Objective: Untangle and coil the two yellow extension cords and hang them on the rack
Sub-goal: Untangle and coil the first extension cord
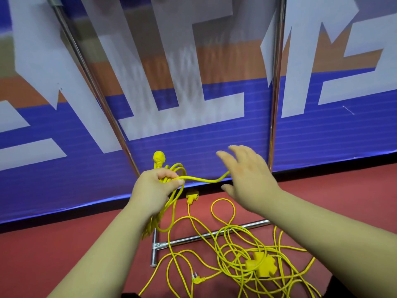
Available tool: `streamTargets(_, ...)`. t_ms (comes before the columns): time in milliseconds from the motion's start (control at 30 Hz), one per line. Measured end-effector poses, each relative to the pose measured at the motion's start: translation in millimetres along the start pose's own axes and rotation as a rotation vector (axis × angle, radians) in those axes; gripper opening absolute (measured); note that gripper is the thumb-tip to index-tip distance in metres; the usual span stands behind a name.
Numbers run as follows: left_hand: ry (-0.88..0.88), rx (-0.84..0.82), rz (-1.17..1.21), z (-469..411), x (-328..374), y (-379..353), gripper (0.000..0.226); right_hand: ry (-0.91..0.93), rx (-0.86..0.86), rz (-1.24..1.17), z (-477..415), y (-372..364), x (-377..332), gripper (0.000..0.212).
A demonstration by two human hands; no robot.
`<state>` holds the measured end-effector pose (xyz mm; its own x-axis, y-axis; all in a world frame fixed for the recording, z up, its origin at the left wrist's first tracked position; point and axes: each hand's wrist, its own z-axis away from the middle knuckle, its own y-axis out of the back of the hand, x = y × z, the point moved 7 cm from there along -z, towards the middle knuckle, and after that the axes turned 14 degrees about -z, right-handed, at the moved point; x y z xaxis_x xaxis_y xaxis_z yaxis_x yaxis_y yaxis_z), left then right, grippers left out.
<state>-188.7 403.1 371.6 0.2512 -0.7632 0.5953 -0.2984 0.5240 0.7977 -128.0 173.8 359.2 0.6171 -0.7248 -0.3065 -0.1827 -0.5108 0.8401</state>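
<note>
Hanging downward, plug (159, 158) up, coiled cord (170, 204) gripped in left hand (153, 187); right hand (247, 173) spread, possibly touching its strand.

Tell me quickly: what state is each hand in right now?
Left hand: closed, gripping the coiled yellow cord.
Right hand: open, fingers spread; a strand of it reaches the palm, no grip visible.

One yellow cord (178, 168) looped in my left hand (150, 187), plug (159, 158) up, second cord (261, 265) tangled on floor (64, 244) across rack base (257, 223).
</note>
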Motion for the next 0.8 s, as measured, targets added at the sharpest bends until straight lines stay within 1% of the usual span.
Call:
streamTargets(33, -0.013, -0.006, 0.008, 2, 5, -1, 0.011, 0.077, 0.007, -0.004, 1, -3, -10, 0.079)
streamTargets(100, -0.021, -0.017, 0.069, 4, 11, -2, 0.010, 0.156, -0.033, -0.026, 2, -10, -20, 0.046)
streamTargets(133, -0.020, -0.018, 0.114, 5, 12, -2, 0.010, 0.154, -0.100, -0.094, 2, -14, -22, 0.029)
streamTargets(167, -0.018, -0.018, 0.162, 5, 12, -1, 0.009, 0.131, -0.183, -0.215, 3, -17, -23, 0.020)
streamTargets(200, -0.013, -0.016, 0.213, 5, 12, 0, 0.007, 0.107, -0.240, -0.376, 4, -17, -24, 0.018)
streamTargets(267, 0.013, -0.020, 0.331, 2, 6, 2, 0.005, 0.043, -0.246, -0.681, 2, -12, -23, 0.017)
streamTargets(300, 0.031, -0.014, 0.395, -1, 1, 4, 0.008, -0.007, -0.228, -0.791, 1, -9, -20, 0.018)
streamTargets(367, 0.084, 0.018, 0.555, -9, -13, 9, 0.013, -0.166, -0.205, -0.941, -1, -9, -6, 0.025)
streamTargets(433, 0.133, 0.040, 0.750, -18, -26, 15, 0.015, -0.349, -0.182, -1.031, 1, -12, 14, 0.027)
streamTargets(500, 0.156, 0.058, 0.891, -26, -35, 21, 0.016, -0.501, -0.179, -1.114, 6, -17, 31, 0.029)
streamTargets(633, 0.141, 0.121, 1.005, -32, -43, 32, 0.016, -0.785, -0.228, -1.316, 18, -32, 47, 0.029)
streamTargets(700, 0.131, 0.131, 1.013, -33, -46, 33, 0.017, -0.851, -0.246, -1.345, 22, -36, 49, 0.022)
streamTargets(733, 0.130, 0.128, 1.005, -34, -47, 31, 0.020, -0.856, -0.248, -1.347, 22, -37, 50, 0.022)
streamTargets(800, 0.125, 0.106, 0.979, -34, -48, 28, 0.024, -0.802, -0.260, -1.303, 23, -37, 49, 0.021)
